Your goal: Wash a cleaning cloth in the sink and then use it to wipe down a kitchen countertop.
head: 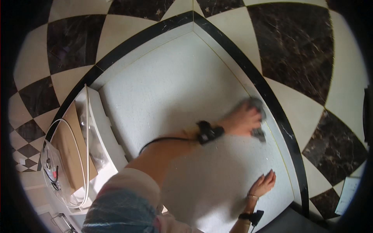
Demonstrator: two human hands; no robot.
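My left hand (pixel 243 121) reaches across a pale, speckled flat surface (pixel 163 87) towards its right side. It grips a dark grey, cloth-like item (pixel 257 105), whose ends stick out on both sides of the fingers; motion blur hides its exact shape. A black strapped device (pixel 208 133) with a black cable sits on that wrist. Lower right, my right hand (pixel 263 184) is over the same surface, with fingers slightly apart and nothing in them. A thin bracelet and another black strapped device (pixel 252 218) are on the right arm.
A black stone strip (pixel 278 106) borders the pale surface; dark and cream checkered tiles lie beyond. At left, a white box (pixel 106 128) holds brown cardboard (pixel 68 145), clear plastic and a looped white cable (pixel 87 163). A dark grey object (pixel 291 222) stands lower right.
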